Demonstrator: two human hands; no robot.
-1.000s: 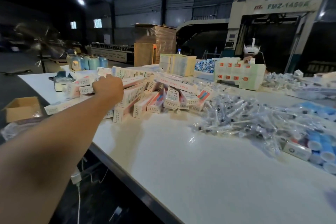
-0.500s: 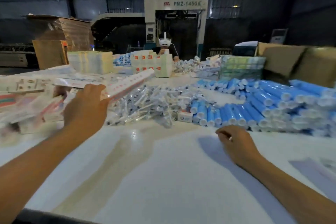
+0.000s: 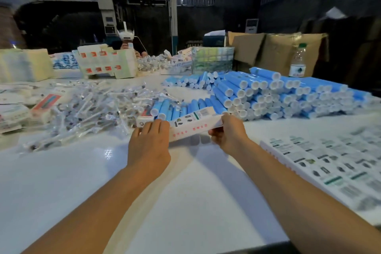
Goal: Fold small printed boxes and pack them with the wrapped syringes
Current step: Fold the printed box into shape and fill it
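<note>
While both hands grasp one printed box (image 3: 194, 125), left hand (image 3: 151, 142), right hand (image 3: 228, 132), fingers curled around its ends

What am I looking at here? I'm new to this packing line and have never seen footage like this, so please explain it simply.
There is no machine at work: the one picture comes from a camera worn on a person's head, looking forward and down at their own bare arms. The left hand and right hand each grip one end of a flat printed box, held just above the white table. On the table lie a heap of wrapped syringes to the left, a stack of blue tubes behind, and flat printed sheets to the right. Another person sits at the far end.
</note>
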